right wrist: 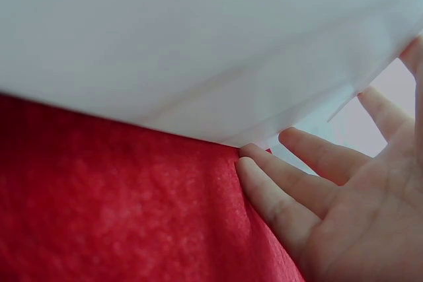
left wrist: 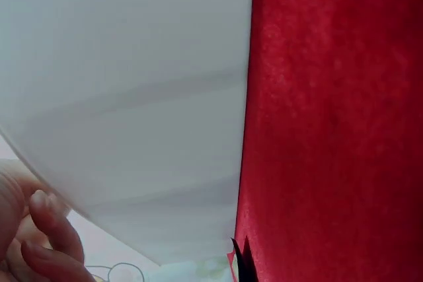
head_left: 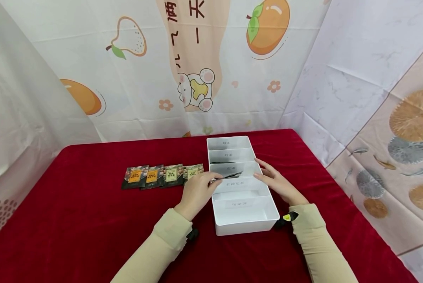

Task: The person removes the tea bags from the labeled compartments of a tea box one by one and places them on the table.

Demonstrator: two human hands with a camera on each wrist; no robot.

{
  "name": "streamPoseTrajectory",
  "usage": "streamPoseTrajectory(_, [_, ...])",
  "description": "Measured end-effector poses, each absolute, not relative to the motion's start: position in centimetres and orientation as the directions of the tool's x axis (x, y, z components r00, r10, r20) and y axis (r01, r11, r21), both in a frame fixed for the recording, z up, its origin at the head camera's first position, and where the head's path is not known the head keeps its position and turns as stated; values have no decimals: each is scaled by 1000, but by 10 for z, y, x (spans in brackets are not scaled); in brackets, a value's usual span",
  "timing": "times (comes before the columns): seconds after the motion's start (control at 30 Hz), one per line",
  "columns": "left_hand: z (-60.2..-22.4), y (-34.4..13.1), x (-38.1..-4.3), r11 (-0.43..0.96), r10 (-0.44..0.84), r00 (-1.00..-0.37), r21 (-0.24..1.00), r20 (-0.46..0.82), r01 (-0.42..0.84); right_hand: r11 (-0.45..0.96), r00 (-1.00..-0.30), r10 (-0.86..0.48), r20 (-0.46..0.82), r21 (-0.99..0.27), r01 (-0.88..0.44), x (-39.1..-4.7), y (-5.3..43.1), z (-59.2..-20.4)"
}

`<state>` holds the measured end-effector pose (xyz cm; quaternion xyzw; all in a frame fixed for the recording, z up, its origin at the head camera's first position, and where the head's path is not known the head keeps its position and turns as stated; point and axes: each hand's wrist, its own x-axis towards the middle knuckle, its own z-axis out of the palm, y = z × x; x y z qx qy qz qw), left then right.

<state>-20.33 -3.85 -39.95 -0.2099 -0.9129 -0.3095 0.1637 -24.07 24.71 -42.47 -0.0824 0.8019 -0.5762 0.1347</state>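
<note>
A white curtain (head_left: 137, 102) printed with fruit, flowers and a cartoon animal hangs behind the table and round its sides. Red cloth (head_left: 73, 228) covers the table. On it, right of the middle, stands a long white box (head_left: 247, 228), its length running away from the person and its inside split into five compartments by upright dividers. Two pale sleeves (head_left: 155, 253) reach in from the near edge, one on either side of the box. The right hand (head_left: 278, 184) has its fingers straight and spread, the fingertips touching the box's right side near the middle of its length. The left hand (head_left: 197, 192) is at the opposite side with its fingers curled, pinching a dark packet between thumb and fingers. Left of the box, four packets (head_left: 135, 176) lie flat in a row, slightly overlapping in places; the two on the left have orange panels, the two on the right yellow-green ones, and the last is close to the left hand. The dark packet (head_left: 232, 175) in the left hand shows nearly edge-on over the third compartment from the far end; how far it dips inside I cannot tell. A small label (head_left: 239, 204) marks each compartment, too faint to read, and thin dark edges (head_left: 222, 162) show in the two farthest ones
</note>
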Motion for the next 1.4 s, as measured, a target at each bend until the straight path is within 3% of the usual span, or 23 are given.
streamPoseTrajectory(0.6, [-395,-49,-206,615,177,-794,565,581,551,317,-951,-277,-137,-947,44,-240,247,-424])
streamPoseTrajectory(1.0, [-370,-82,-210,469,39,-807,702,590,536,327,-952,-274,-136,-944,41,-242,247,-425])
streamPoseTrajectory(1.4, [-361,-110,-218,423,-34,-837,767,546,483,323,-950,-283,-129,-946,32,-241,247,-424])
